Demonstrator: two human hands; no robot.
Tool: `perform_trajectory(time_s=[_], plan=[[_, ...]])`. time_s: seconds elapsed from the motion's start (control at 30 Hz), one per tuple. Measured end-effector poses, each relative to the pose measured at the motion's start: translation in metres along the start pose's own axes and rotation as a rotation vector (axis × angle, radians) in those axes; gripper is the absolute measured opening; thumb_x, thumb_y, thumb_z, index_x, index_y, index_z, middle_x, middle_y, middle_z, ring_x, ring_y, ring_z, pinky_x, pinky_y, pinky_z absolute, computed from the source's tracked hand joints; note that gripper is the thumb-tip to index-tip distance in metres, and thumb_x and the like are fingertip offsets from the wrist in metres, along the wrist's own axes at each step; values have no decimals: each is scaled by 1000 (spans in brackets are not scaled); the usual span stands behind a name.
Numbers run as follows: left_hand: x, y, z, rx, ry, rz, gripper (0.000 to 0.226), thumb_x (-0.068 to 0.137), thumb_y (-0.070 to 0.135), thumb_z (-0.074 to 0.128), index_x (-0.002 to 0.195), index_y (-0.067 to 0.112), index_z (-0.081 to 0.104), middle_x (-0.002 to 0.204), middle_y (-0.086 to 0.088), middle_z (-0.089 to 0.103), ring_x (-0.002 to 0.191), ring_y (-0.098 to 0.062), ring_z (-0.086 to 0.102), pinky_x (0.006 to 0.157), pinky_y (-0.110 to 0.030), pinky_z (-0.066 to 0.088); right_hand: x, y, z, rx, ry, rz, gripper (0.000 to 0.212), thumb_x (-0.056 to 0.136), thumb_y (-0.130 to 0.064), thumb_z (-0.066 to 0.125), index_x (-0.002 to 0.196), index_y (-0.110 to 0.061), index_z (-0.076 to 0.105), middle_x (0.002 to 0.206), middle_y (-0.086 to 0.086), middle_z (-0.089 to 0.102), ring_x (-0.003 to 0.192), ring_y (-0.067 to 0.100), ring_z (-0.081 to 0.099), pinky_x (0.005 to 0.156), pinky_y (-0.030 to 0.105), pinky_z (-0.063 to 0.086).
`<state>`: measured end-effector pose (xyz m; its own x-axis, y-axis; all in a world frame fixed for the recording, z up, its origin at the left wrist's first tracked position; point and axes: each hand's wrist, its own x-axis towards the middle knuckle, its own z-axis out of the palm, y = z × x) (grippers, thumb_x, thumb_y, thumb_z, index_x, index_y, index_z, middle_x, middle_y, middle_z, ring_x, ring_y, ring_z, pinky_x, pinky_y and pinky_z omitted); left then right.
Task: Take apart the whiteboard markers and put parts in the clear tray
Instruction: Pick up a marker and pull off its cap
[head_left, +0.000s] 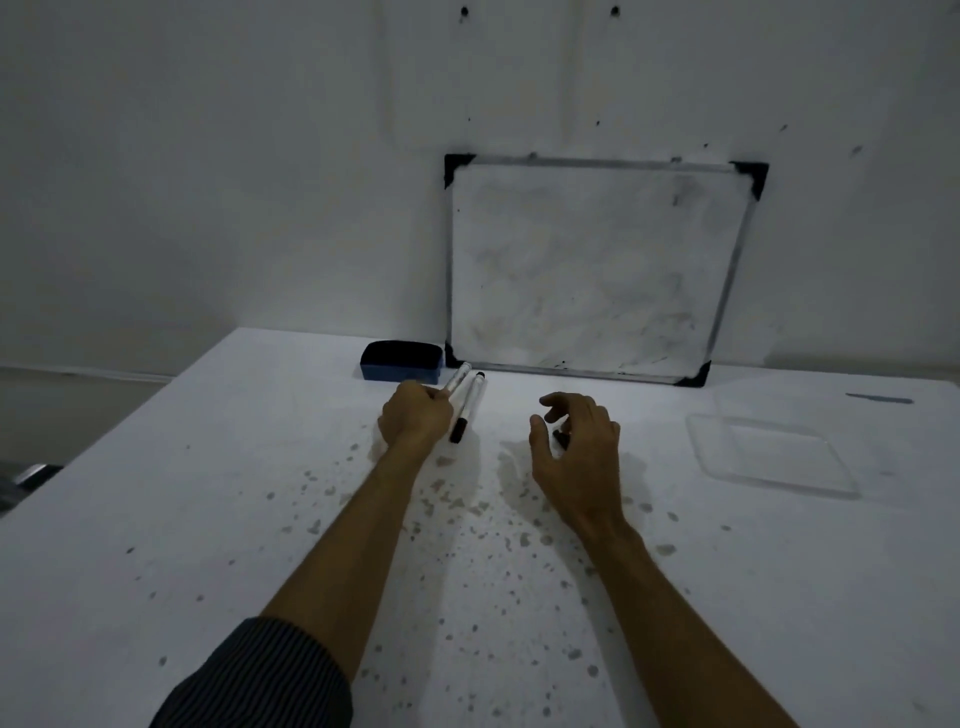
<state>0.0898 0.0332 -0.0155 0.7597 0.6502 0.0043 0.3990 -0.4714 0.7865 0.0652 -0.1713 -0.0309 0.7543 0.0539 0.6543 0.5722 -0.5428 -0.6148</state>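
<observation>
Two hands, two markers, one cap, one clear tray

Dim, bluish-grey light throughout, grainy and soft; faint shadows pool on the counter (the clear tray barely stands out). Wide-angle bending bows the whiteboard frame.

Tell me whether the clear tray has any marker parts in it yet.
Empty, as far as the head view shows: the clear tray shows only table through its bottom, nothing dark inside.
</observation>
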Motion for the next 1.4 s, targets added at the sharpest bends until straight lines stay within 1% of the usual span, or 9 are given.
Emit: perform_trajectory(time_s=[0.13, 0.33, 0.53, 0.67, 0.77, 0.93, 1.03, 1.27, 1.4], plan=[[-36, 12, -13, -281, -49, 142, 25, 101, 25, 62, 111, 5, 72, 102, -9, 73, 88, -22, 66, 77, -29, 50, -6, -10, -12, 221, 82, 174, 18, 95, -20, 64, 112, -26, 60, 97, -7, 61, 89, 11, 56, 77, 36, 59], [-120, 11, -22, -430, -370, 404, 17, 102, 29, 61, 113, 19, 68, 86, 2, 71, 68, 4, 65, 62, -13, 52, -28, -16, -50, 339, -39, 225, 27, 101, -29, 59, 128, -26, 58, 104, -6, 66, 81, 11, 66, 67, 19, 53], [-147, -6, -23, -456, -650, 424, 21, 102, 35, 59, 117, 24, 69, 87, -2, 74, 76, -6, 67, 70, -24, 58, -20, -16, -67, 288, -161, 283, 24, 100, -46, 56, 116, -33, 68, 100, -5, 75, 88, 19, 73, 78, 36, 62], [-154, -4, -16, -409, -686, 478, 26, 102, 41, 58, 125, 30, 63, 95, 2, 75, 83, -11, 73, 72, -23, 58, -28, -14, -73, 304, -166, 261, 20, 99, -40, 60, 104, -26, 73, 94, -9, 76, 90, 6, 71, 83, 24, 58], [-145, 5, -5, -266, -665, 578, 27, 104, 37, 56, 130, 30, 62, 105, 12, 72, 86, -9, 71, 77, -26, 61, -35, -11, -78, 210, -147, 233, 16, 100, -41, 56, 93, -34, 68, 78, -10, 70, 73, 2, 65, 65, 11, 49], [-138, -8, 11, -1, -473, 860, 36, 108, 41, 41, 136, 26, 59, 108, 8, 68, 89, -5, 64, 78, -23, 54, -34, 14, -81, 0, -134, 137, 39, 102, -41, 50, 73, -18, 62, 54, -6, 51, 49, 9, 47, 52, 17, 37], [-137, -16, 21, 142, -295, 1057, 39, 108, 42, 38, 134, 23, 60, 107, 3, 68, 85, -12, 65, 74, -32, 56, -36, 15, -76, -2, -178, 213, 53, 104, -42, 46, 61, -13, 57, 48, -6, 47, 45, 9, 44, 50, 22, 36], [-134, -11, 21, 228, -68, 1313, 40, 107, 41, 41, 125, 17, 68, 88, 1, 71, 60, -13, 59, 55, -21, 40, -32, 4, -75, 5, -207, 452, 64, 106, -44, 39, 49, -17, 47, 48, 0, 49, 47, 15, 47, 50, 27, 37], [-131, -12, 22, 236, -75, 1325, 40, 107, 40, 43, 126, 16, 68, 89, 0, 72, 61, -14, 63, 52, -27, 51, -30, 5, -71, 18, -187, 491, 60, 107, -36, 40, 51, -14, 48, 50, 0, 50, 48, 16, 47, 50, 28, 36]])
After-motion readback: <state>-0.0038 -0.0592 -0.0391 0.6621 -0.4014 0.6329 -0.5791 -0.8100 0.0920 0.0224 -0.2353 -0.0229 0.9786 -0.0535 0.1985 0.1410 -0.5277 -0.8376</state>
